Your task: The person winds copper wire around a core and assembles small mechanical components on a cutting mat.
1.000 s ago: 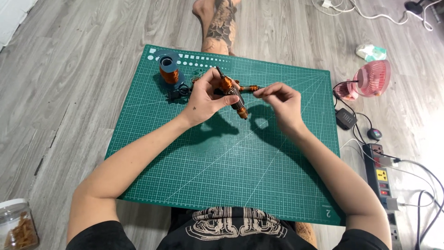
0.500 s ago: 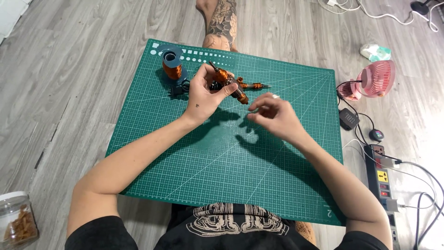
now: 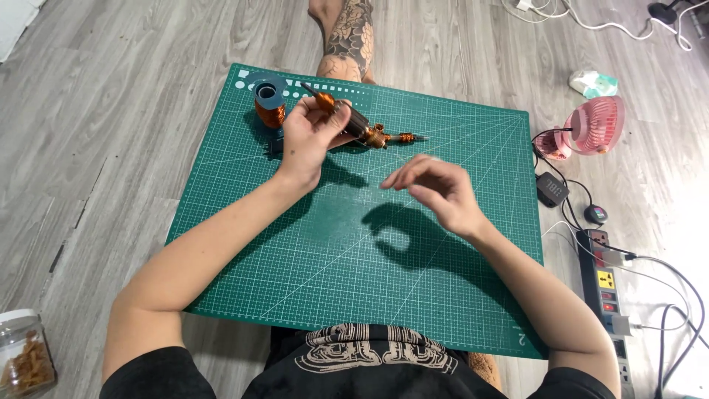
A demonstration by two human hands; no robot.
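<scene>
A jar [image 3: 26,355] of brown bits stands on the floor off the green cutting mat's [image 3: 295,281] near-left corner. Near the mat's far-left corner sits a copper wire spool [image 3: 269,102]. Just beside it, the left hand [image 3: 310,137] has its fingers clamped on a motor armature [image 3: 354,122] with copper windings, lifted above the far edge. The right hand [image 3: 436,188] hovers mid-mat, fingers loosely apart, holding nothing visible. A pink fan [image 3: 594,124] lies on the floor off the far-right corner.

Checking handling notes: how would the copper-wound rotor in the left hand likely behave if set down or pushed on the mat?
The rotor looks round with a thin shaft, so it would probably roll. Its copper windings suggest it is heavy for its size. It seems rigid in the left hand.
</scene>
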